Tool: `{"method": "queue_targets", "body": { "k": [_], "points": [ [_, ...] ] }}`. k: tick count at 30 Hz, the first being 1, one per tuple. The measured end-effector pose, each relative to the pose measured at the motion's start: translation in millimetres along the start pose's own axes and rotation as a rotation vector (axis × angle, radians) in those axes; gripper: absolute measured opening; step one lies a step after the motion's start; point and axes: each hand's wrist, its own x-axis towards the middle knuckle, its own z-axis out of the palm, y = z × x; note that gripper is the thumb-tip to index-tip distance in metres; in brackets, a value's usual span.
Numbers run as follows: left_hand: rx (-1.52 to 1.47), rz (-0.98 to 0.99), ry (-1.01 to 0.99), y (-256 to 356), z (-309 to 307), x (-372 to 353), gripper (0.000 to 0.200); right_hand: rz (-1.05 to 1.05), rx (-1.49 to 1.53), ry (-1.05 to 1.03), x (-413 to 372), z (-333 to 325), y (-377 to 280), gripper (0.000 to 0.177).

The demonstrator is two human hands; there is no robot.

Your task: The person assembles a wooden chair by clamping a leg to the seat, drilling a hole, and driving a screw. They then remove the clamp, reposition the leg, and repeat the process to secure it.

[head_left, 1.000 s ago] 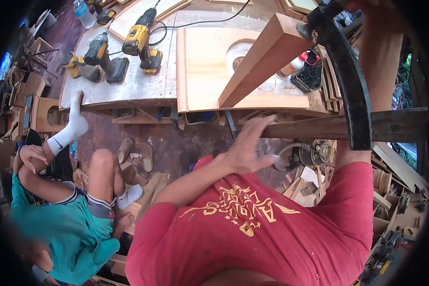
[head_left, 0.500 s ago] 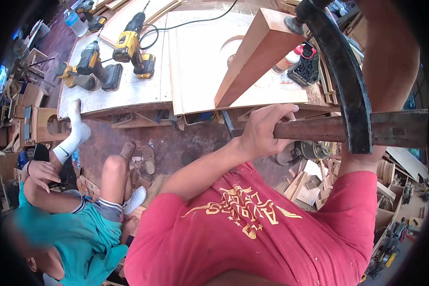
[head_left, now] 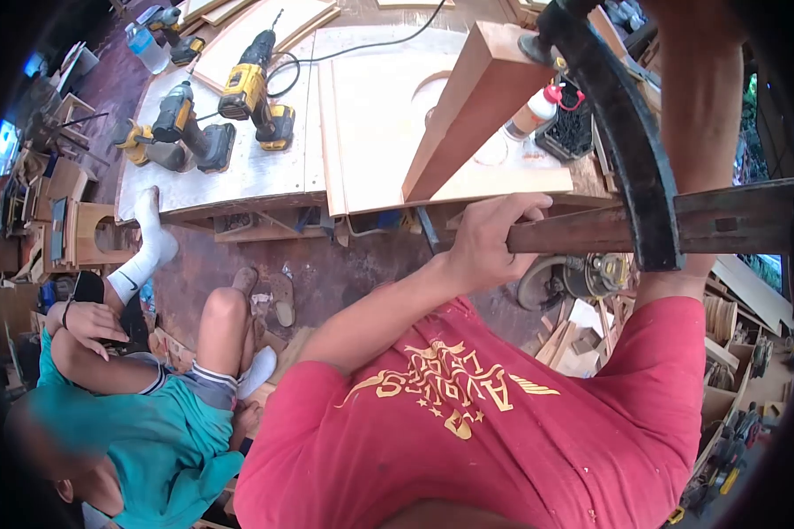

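My left hand is wrapped around the bar of a dark metal bar clamp. The clamp's curved sliding arm rises to a round pad, which meets the top of a reddish-brown wooden block. That block stands on the front edge of a pale wooden panel. Below the panel edge shows a dark piece of the clamp. My right forearm reaches up past the clamp arm, and the hand lies beyond the top of the view.
Cordless drills and an impact driver rest on the worktable. A red-capped glue bottle stands beside a black tray of screws. Another person sits at left, one foot against the table. Wood offcuts litter the floor.
The view has shifted slightly. My right forearm and the clamp's curved arm have moved a little left and up; my left hand keeps its hold on the bar.
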Motion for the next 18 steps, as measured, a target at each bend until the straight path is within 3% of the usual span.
{"method": "queue_targets", "body": {
  "k": [4, 9, 12, 13, 15, 16, 18],
  "points": [
    [0.059, -0.002, 0.040, -2.8, 4.7, 1.3, 0.045, -0.019, -0.322, 0.512, -11.8, 53.3, 5.8, 0.030],
    [0.042, 0.018, 0.038, -2.5, 2.9, 1.1, 0.048, -0.027, -0.492, 0.794, 0.3, 80.7, 14.0, 0.028],
    [0.077, 0.065, 0.002, -4.7, -2.0, 2.7, 0.056, -0.042, -0.433, 0.806, 6.2, 70.4, 10.6, 0.026],
    [0.057, 0.066, -0.004, -3.0, -2.0, 1.3, 0.060, -0.077, -0.356, 0.715, 2.9, 57.7, 7.8, 0.029],
    [0.041, 0.002, -0.055, -0.3, -6.0, 1.9, 0.061, -0.079, -0.078, 0.285, 2.2, 14.9, 6.4, 0.035],
    [0.056, -0.001, -0.054, -1.6, -4.6, -0.4, 0.061, -0.029, -0.013, 0.204, 2.4, 10.8, 2.7, 0.033],
    [0.044, 0.003, -0.045, -1.4, -3.6, -0.4, 0.060, 0.014, -0.006, 0.292, 0.4, 27.4, -2.1, 0.027]
  ]
}}
